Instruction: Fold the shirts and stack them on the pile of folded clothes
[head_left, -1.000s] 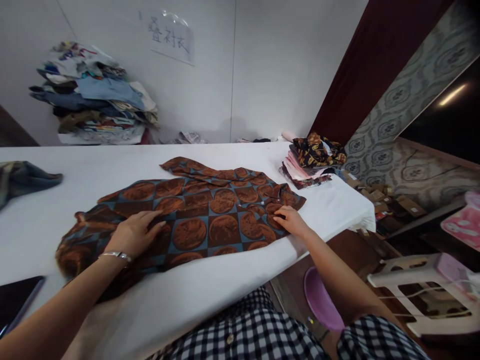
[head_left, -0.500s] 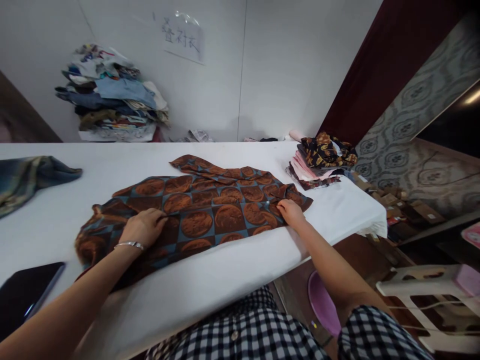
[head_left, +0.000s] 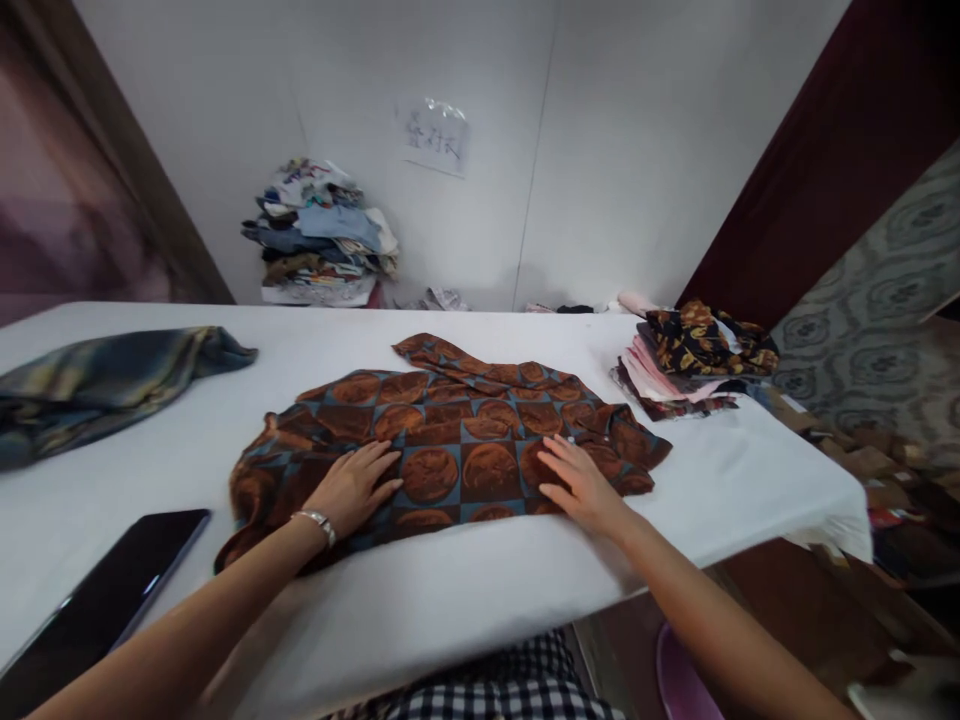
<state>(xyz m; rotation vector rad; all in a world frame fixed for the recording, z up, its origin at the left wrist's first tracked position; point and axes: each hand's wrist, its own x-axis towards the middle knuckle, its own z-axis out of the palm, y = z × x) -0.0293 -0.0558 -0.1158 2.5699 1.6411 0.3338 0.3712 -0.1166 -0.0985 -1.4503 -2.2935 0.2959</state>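
A brown and blue patterned shirt (head_left: 431,472) lies spread across the table in front of me, one sleeve stretched out along its far side. My left hand (head_left: 354,490) rests flat on its left part, fingers spread, with a silver bracelet at the wrist. On the right part of the shirt lies my right hand (head_left: 583,485), its fingers also apart and touching the cloth. Neither hand grips the fabric. Some of the shirt's near edge is hidden under my left forearm.
The white-covered table (head_left: 480,590) carries a phone (head_left: 112,580) at near left and a plaid garment (head_left: 127,385) behind it. A folded stack of clothes (head_left: 667,370) stands at right. Beyond the far edge rises a clothes pile (head_left: 322,235). A purple basin (head_left: 682,680) sits below.
My right hand has let go of the shirt's right side and opened flat on it. The fingers of my left hand have spread. The camera view has shifted left and upward.
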